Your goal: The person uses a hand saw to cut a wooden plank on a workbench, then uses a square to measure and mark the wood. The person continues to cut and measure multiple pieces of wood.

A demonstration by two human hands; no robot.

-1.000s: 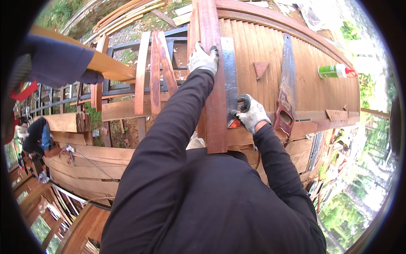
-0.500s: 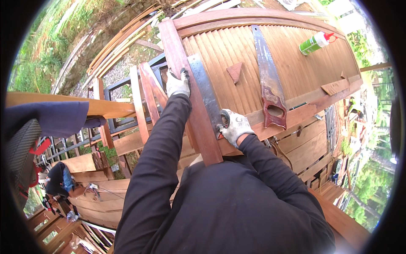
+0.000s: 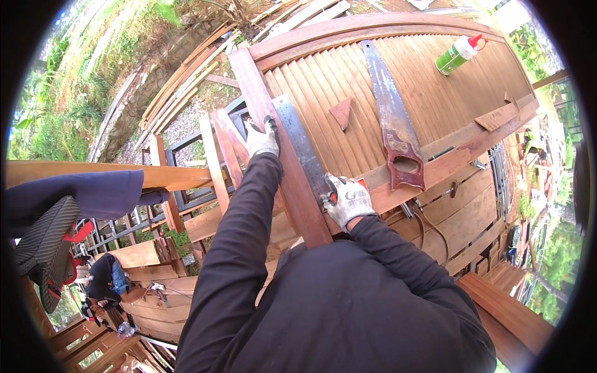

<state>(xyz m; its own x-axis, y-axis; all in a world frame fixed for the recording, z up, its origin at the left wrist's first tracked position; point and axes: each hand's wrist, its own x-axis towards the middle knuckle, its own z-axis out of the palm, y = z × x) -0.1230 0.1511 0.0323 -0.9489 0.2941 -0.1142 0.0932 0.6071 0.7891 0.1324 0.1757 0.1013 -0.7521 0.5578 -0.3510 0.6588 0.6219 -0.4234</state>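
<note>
My left hand [image 3: 262,138], in a white glove with dark fingertips, grips a long reddish-brown board [image 3: 301,199] lying across the left end of a ribbed wooden panel [image 3: 429,93]. A metal square [image 3: 292,127] lies flat along that board's right side. My right hand [image 3: 345,202] is curled on the square's near end, beside an orange piece I cannot make out clearly. To the right, a handsaw [image 3: 395,124] with a wooden handle lies on the panel. A small triangular offcut [image 3: 342,113] lies between square and saw, and a green-and-white bottle [image 3: 456,56] with red cap is farther back.
Loose boards [image 3: 214,161] lie on a black metal frame [image 3: 183,196] at left, near a dark cloth [image 3: 99,199] over a beam. Another person [image 3: 107,283] crouches at lower left. Long strips [image 3: 180,87] lie on the ground behind. A pen [image 3: 441,152] and thin offcut [image 3: 496,116] are on the panel.
The view has turned, so the board and square now slant across the picture. Both hands remain on them, with the right fingers slightly shifted at the square's near end.
</note>
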